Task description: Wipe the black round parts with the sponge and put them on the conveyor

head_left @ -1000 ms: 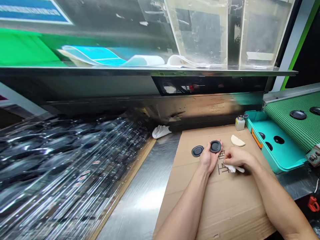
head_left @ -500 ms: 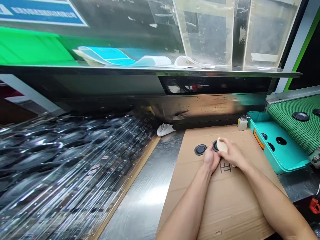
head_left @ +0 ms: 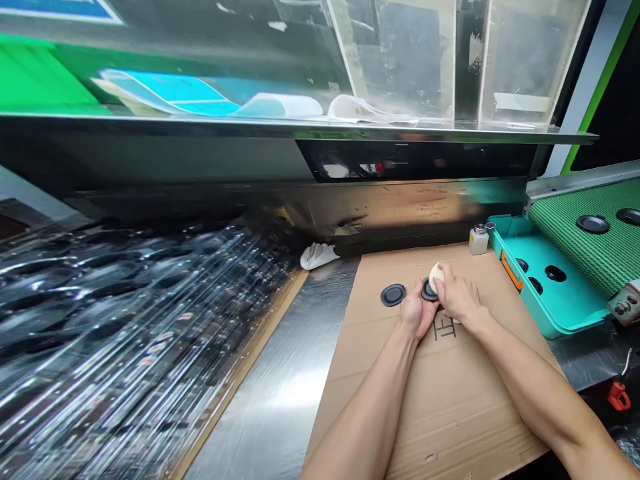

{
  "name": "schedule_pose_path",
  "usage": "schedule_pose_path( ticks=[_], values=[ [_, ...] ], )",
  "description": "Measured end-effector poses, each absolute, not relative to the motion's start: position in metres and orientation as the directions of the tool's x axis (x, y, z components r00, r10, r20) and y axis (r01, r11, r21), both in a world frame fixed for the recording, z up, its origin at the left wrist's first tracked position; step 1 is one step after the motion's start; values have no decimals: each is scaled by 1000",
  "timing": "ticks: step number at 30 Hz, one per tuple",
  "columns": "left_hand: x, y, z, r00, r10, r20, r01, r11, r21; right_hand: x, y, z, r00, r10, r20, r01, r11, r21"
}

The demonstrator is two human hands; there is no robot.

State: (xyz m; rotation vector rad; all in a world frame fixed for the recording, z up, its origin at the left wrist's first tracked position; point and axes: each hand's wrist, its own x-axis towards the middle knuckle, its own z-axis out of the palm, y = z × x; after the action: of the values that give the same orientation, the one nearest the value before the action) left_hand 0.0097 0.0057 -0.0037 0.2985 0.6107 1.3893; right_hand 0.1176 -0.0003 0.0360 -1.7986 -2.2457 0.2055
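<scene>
Left hand [head_left: 417,313] holds black disc [head_left: 427,291], right fingers [head_left: 450,283] press cream pad [head_left: 435,277].

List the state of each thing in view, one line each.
left hand, holding a black round disc
right hand, holding a cream pad against that disc
second black disc, lying flat on the cardboard sheet
small bottle, upright, capped
white cloth, crumpled on the steel bench

Blk round rubber discs [head_left: 393,295]: 4, so 2 on brown cardboard sheet [head_left: 450,400], 2 on green woven belt [head_left: 575,250]. Cream pad [head_left: 436,277]: 1. Hands: 2, L hand [head_left: 418,310], R hand [head_left: 459,298].
</scene>
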Motion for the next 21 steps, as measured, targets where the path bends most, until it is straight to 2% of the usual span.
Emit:
schedule_pose_path(
  ticks=[2,5,9,12,13,17,21],
  values=[
    [8,7,-3,27,968,-250,-830,161,535,116,-2,35,-165,981,96,950,185,-250],
    [6,6,-3,52,959,-278,-832,195,519,113,-4,34,-249,965,77,937,260,-235],
    [6,5,-2,-17,954,-298,-832,152,533,114,-5,32,-189,979,76,945,203,-256],
    [5,4,0,60,949,-309,-818,225,530,120,-4,29,-324,942,84,898,334,-285],
    [4,4,0,60,948,-314,-818,227,529,124,-1,28,-324,942,87,894,334,-299],
    [-3,4,1,15,957,-289,-821,176,543,152,18,28,-72,992,107,917,108,-384],
    [-8,0,5,119,962,-245,-828,233,510,178,32,29,71,991,115,894,-12,-448]
  ],
)
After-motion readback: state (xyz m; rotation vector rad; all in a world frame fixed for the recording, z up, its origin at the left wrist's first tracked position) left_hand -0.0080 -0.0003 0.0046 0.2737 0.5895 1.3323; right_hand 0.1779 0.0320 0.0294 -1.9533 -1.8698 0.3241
